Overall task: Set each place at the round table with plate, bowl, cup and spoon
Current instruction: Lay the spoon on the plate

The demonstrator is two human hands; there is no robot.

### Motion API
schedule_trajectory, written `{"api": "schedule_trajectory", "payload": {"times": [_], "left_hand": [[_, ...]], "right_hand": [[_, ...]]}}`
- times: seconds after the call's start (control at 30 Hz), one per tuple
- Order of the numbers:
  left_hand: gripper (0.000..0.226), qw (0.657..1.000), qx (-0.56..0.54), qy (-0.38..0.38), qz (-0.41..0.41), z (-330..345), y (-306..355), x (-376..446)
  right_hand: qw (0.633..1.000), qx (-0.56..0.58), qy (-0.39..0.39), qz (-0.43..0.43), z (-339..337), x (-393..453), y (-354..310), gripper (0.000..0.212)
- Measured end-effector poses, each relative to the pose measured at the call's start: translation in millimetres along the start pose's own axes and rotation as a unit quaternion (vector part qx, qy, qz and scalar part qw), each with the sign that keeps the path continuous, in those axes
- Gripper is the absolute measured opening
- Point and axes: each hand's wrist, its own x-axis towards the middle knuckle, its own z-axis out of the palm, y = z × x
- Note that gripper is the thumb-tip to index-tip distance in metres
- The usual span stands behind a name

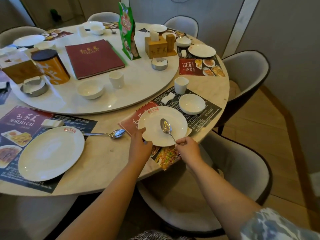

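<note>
Pinching the thin handle of a metal spoon [166, 128] between thumb and fingers, the right hand [187, 148] is held at the near edge of the round table [107, 153], and the bowl of this spoon is seen over the middle of a white plate [162, 125]. Whether the spoon touches the plate cannot be told. The left rim of the same plate is gripped by the left hand [139, 146], with the thumb on top and the other fingers hidden under the rim. The plate is laid on a printed placemat [199, 116]. On this placemat, just behind the plate to the right, a white bowl [191, 103] is placed, and further behind it a white cup [181, 85] is standing upright. A small white rest [167, 98] is seen between the cup and the plate.

To the left, a second place is found with a larger white plate [51, 153] on its own placemat [22, 122]; a second spoon [110, 133] is lying beside it on the bare table, with its bowl turned to the right. On the white turntable [138, 87] in the middle, another bowl [90, 89] and another cup [116, 79] are standing near each other, and a red menu book [94, 58] is laid behind them
</note>
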Motion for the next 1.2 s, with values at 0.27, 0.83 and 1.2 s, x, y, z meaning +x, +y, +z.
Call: {"api": "schedule_trajectory", "payload": {"times": [0.27, 0.83, 1.2], "left_hand": [[0.042, 1.0, -0.011, 0.016, -0.006, 2.2, -6.7, -2.9], [0.027, 0.992, -0.035, 0.116, -0.017, -57.0, -15.0, -35.0], [0.03, 0.958, 0.01, 0.273, -0.082, -193.0, -95.9, -38.4]], "right_hand": [[1.0, -0.018, -0.021, -0.004, 2.0, 3.8, 5.9, 0.016], [0.956, -0.188, -0.086, -0.21, 53.3, -50.5, -11.8, 0.012], [0.94, -0.147, -0.248, -0.184, 181.7, -93.8, -44.2, 0.019]]}}
